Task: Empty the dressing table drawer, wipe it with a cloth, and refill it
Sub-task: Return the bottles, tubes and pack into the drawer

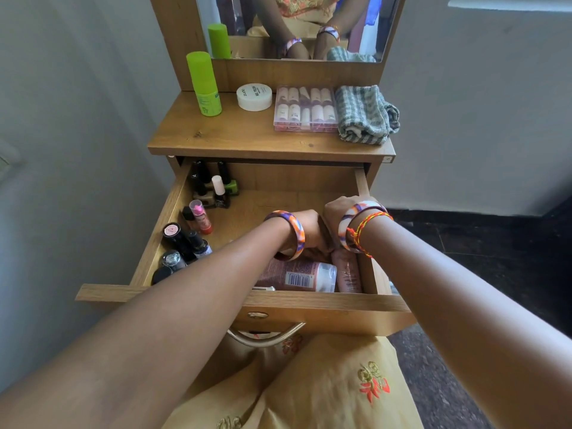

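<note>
Both hands deep in the open drawer, perhaps on pink bottles.

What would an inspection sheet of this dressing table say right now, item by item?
Surface: wooden tabletop below a mirror.
Job's things: drawer pulled open, holding nail polish bottles, lipsticks and pink bottles; folded checked cloth on the tabletop.
Clutter: green bottle, white jar, clear case of small bottles.
Hands: left hand and right hand reach into the drawer; fingers hidden.
Cables: nothing seen.
Surroundings: pale walls, dark floor.
</note>
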The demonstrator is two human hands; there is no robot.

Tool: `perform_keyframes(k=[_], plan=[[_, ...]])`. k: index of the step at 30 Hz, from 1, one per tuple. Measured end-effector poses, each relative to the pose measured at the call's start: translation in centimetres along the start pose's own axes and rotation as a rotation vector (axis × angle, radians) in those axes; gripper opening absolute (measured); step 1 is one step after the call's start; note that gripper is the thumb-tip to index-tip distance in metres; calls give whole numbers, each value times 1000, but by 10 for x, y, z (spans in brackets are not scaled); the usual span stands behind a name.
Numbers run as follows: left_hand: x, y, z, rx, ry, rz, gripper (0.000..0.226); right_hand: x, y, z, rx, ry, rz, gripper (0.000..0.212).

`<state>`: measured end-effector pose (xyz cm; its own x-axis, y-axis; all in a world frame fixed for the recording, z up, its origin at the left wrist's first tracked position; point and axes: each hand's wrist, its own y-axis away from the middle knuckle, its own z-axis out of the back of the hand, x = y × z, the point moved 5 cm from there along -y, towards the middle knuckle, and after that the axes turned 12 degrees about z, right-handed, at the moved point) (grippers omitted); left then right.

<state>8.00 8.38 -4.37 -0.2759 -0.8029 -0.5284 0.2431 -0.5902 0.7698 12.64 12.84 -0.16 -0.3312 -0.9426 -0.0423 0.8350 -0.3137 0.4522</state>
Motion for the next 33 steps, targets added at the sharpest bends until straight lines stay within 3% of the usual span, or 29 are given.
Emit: perform_keyframes(k=[6,10,13,16,18,23,25,29,31,33], plan=[[-4,2,3,-48,-234,-63,27,0,-2,-1,24,16,7,16],[-12,8,20,-101,-351,-125,9,1,-4,15,-20,-65,16,22],[-28,23,57,-218,-337,-188,24,1,-12,51,-117,-152,51,22],[-41,51,102,-388,-380,-258,20,2,-29,91,-292,-163,74,20],[-46,69,135,-550,-413,-305,15,2,-41,118,-426,-187,55,37],[-27,93,217,-1055,-92,-315,23,12,-79,160,-647,-562,116,45],[-12,91,240,-1173,36,-254,34,20,-98,162,-716,-708,131,49],[12,63,260,-980,239,-98,49,37,-124,161,-762,-941,150,60],[18,53,258,-881,277,-114,52,42,-132,161,-735,-959,169,58],[19,47,256,-836,339,-186,41,45,-137,160,-700,-997,166,58]])
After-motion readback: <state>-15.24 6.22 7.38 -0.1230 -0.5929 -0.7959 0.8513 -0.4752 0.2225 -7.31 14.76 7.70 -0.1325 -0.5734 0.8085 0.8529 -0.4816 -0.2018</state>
